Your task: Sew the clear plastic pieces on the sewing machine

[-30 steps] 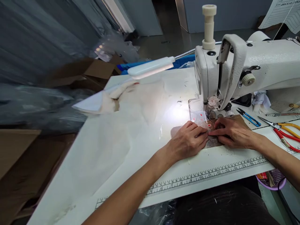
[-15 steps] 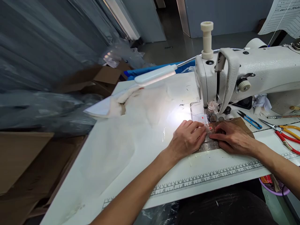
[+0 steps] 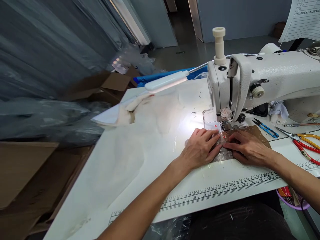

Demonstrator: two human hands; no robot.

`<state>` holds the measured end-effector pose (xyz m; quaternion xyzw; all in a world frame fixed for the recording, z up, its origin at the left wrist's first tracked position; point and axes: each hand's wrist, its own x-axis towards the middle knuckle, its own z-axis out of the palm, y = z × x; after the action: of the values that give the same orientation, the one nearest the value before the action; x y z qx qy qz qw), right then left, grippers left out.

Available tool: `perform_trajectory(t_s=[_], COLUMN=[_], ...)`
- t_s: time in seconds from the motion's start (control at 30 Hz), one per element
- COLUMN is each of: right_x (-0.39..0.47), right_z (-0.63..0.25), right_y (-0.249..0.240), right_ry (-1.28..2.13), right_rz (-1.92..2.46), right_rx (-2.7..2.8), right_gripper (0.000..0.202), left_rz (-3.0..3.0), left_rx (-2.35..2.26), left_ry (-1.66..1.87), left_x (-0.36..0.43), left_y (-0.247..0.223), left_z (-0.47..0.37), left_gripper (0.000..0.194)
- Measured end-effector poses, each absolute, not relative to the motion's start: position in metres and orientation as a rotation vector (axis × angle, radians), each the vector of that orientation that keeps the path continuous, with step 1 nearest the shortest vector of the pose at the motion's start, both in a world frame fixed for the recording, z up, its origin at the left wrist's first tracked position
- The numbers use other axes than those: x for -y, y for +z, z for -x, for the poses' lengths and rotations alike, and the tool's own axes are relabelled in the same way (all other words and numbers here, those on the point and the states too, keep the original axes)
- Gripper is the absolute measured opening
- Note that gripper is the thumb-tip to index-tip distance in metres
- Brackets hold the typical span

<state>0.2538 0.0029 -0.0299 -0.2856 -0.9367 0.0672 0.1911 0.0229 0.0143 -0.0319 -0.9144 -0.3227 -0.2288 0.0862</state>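
A thin brown piece of material (image 3: 257,134) with a shiny, see-through part lies on the table in front of the presser foot (image 3: 222,126) of a white sewing machine (image 3: 270,71). A small red mark (image 3: 224,136) shows on it between my hands. My left hand (image 3: 201,146) rests palm down at its left edge, fingers stretched forward and thumb apart on the shiny part. Bent over the material from the right, my right hand (image 3: 246,146) has thumb and forefinger close together on it. The fingertips partly cover what they press.
Blue thread snips (image 3: 266,128) and scissors with red and yellow handles (image 3: 301,140) lie to the right. A printed ruler (image 3: 217,193) runs along the table's front edge. A white lamp (image 3: 166,81) reaches over the back. Cardboard boxes (image 3: 25,166) stand at left.
My left thumb has spread a little from the fingers. The right hand stays nearly in place on the brown material. The view has shifted slightly.
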Motion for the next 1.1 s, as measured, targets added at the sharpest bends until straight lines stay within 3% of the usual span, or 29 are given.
perform_trajectory(t_s=[0.27,1.1], right_x=[-0.007,0.0], right_z=[-0.243,-0.24], right_y=[-0.025,-0.037], right_ry=[0.092,0.042], right_rz=[1.019,1.035], right_rx=[2.722,2.62], right_gripper=[0.03,0.032], left_rz=[2.75,2.868], left_rx=[0.848,1.011], left_ry=[-0.388,-0.451], left_x=[-0.042,-0.039], left_y=[-0.027,-0.023], left_z=[-0.022,-0.017], left_gripper=[0.037,0.04])
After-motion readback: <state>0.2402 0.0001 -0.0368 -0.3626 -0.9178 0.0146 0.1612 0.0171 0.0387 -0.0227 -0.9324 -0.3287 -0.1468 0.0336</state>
